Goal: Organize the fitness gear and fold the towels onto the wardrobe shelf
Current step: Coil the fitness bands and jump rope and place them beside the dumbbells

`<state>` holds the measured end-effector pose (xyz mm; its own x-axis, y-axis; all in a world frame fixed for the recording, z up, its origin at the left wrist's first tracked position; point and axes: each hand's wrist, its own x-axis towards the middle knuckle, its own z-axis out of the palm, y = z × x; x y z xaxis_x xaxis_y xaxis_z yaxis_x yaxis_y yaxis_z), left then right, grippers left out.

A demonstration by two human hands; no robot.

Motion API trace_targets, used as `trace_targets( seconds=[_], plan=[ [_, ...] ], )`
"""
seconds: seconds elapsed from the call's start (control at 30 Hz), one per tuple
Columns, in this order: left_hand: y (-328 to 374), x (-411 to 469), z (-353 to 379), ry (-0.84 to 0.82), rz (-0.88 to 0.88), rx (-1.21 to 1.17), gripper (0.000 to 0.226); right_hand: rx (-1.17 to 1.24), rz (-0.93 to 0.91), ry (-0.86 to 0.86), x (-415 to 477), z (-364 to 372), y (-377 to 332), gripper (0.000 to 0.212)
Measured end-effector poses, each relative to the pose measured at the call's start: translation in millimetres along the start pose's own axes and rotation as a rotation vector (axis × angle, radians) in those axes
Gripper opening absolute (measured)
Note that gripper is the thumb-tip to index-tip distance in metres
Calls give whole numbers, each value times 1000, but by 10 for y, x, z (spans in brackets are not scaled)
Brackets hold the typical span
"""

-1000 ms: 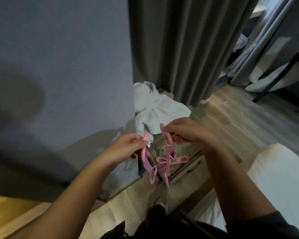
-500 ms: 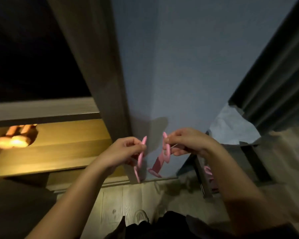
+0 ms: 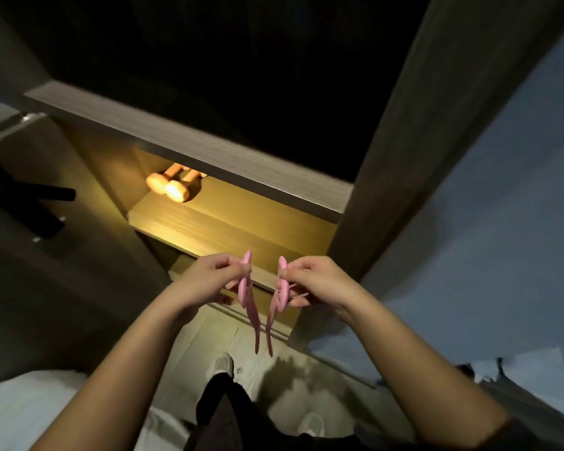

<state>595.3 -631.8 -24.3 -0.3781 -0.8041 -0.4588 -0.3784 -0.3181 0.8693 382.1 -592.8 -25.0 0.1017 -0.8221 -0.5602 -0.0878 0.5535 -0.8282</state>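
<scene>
A pink resistance band [image 3: 253,315] with loop handles hangs between my two hands in front of the open wardrobe. My left hand [image 3: 209,279] pinches one pink handle, my right hand [image 3: 316,281] pinches the other, and the two strands dangle down to about knee height. Behind my hands lies the lit wooden wardrobe shelf [image 3: 228,222]. Two pink dumbbells [image 3: 168,187] rest at the back left of that shelf. No towel is in view.
A thick wooden board [image 3: 189,148] roofs the lit shelf, with dark space above it. The wardrobe's upright side panel [image 3: 404,151] stands right of my hands, beside a grey wall [image 3: 502,222]. A black handle [image 3: 30,196] sticks out at left. My feet are on pale flooring below.
My view has swung left from the white towel and curtain to the open wardrobe. Both hands kept hold of the pink band, whose strands now hang straight down.
</scene>
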Motion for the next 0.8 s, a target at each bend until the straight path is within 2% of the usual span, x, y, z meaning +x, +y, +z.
trace_targets(
  seconds=[0.17, 0.3, 0.53, 0.63, 0.8],
  plan=[
    [-177, 227, -618, 27, 23, 16, 22, -50, -49, 123, 473, 434, -212, 17],
    [-222, 460, -1164, -42, 40, 95, 20, 31, -57, 252, 861, 804, -356, 17],
    [-450, 617, -1965, -191, 55, 159, 18, 171, -52, 364, 1222, 1478, -434, 17],
    [-623, 704, -2149, -225, 70, 107, 20, 218, -85, 378, 1334, 1641, -400, 20],
    [-1093, 919, -2245, -170, 155, 36, 20, 193, -154, 319, 1611, 1824, -164, 24]
  ],
)
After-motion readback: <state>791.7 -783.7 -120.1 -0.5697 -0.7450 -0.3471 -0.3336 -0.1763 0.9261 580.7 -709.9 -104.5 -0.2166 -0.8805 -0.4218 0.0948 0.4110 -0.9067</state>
